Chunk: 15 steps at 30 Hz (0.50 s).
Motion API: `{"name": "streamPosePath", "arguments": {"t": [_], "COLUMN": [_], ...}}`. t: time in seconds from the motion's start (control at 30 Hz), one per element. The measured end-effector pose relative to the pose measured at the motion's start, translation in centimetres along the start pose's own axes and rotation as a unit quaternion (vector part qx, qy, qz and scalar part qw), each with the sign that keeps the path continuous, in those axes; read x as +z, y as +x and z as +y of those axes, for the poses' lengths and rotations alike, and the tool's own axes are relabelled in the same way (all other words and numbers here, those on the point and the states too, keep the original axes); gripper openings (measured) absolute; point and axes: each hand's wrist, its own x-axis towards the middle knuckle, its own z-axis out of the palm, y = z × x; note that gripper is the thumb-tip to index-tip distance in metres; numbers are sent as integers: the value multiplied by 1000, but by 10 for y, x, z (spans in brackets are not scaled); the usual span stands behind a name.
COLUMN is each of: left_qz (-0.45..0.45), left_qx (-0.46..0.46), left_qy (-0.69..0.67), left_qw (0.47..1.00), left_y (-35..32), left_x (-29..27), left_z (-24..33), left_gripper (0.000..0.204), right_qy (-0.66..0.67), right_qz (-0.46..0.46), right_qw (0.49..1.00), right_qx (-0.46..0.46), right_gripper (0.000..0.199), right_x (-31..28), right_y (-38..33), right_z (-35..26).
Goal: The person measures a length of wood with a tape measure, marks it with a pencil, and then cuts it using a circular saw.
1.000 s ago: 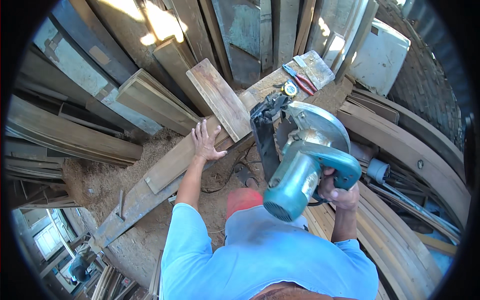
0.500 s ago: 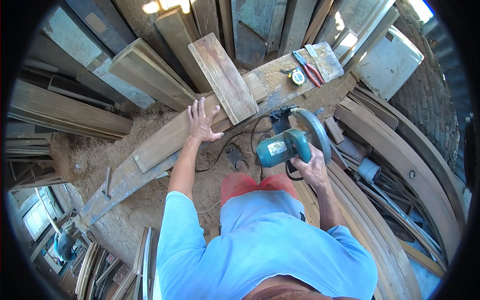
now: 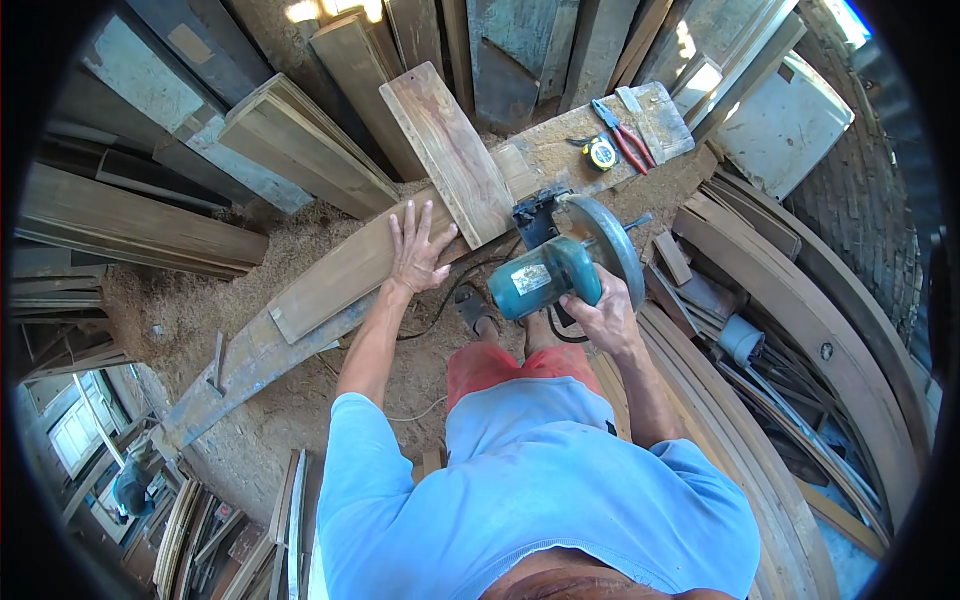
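A teal circular saw point(image 3: 535, 280) hangs from my right hand point(image 3: 604, 312), whose fingers wrap round its handle. Its round blade guard is on the right, and its dark base plate is beside the near right edge of a short board point(image 3: 450, 158); whether they touch I cannot tell. That short board lies crosswise over a long plank point(image 3: 345, 262). My left hand point(image 3: 416, 254) rests with fingers spread on the long plank, close to the short board's left edge. Under the plank runs a narrow, worn workbench point(image 3: 230, 355).
Pliers with red handles point(image 3: 630, 148) and a yellow tape measure point(image 3: 600, 154) lie at the bench's right end. Boards point(image 3: 300, 140) lean along the far side. Long beams point(image 3: 800, 290) are stacked at right. A dark cord point(image 3: 430, 318) loops over the sawdust-covered ground.
The saw in my right hand has moved left and slightly up, closer to the short board. My left hand has shifted a little right along the plank.
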Motion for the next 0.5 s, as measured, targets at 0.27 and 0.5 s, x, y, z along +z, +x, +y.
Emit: {"name": "streamPosePath", "arguments": {"t": [0.27,0.5], "left_qz": [-13,-29], "left_qx": [50,36], "left_qy": [17,21], "left_qw": [999,999], "left_y": [-2,0], "left_x": [9,5], "left_z": [3,6], "left_gripper": [77,74], "right_qy": [30,23], "right_qz": [6,1], "right_qw": [999,999], "right_qx": [29,39], "right_gripper": [29,27], "right_x": [-7,-6], "right_y": [0,7], "right_z": [2,-2]}}
